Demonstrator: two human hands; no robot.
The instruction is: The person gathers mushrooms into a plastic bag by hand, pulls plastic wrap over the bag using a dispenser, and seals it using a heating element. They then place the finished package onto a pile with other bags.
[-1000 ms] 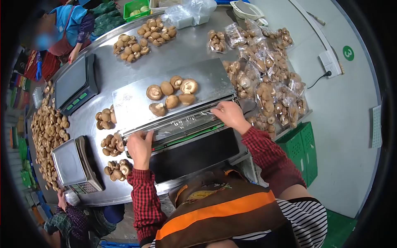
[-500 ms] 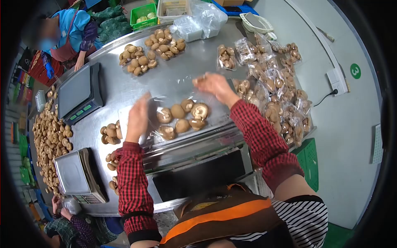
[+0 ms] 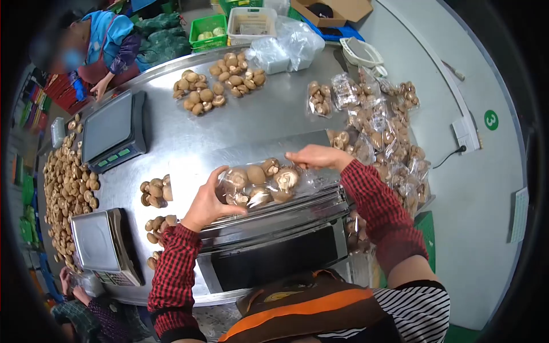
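Note:
Several brown shiitake mushrooms [image 3: 255,174] lie bunched in clear plastic film [image 3: 311,183] on the metal wrapping stand in front of me. My left hand [image 3: 207,201] cups the left end of this bundle, thumb at the near side and fingers at the far side. At the upper right of the mushrooms, my right hand [image 3: 320,156] pinches the plastic, its fingers closed. A flat sheet of film [image 3: 251,150] stretches behind the bundle. The stand's dark front panel [image 3: 274,257] is nearest my body.
Packed mushroom bags [image 3: 394,143] crowd the right side. Loose mushroom piles [image 3: 197,91] sit at the back; a large heap [image 3: 68,188] lies left. Two scales [image 3: 108,131] stand between. A co-worker [image 3: 108,46] is at the far left, another person [image 3: 86,303] at lower left.
My left hand has come down to the left end of the mushrooms. My right hand has moved right and nearer, onto the plastic. The mushrooms are now drawn together inside the film.

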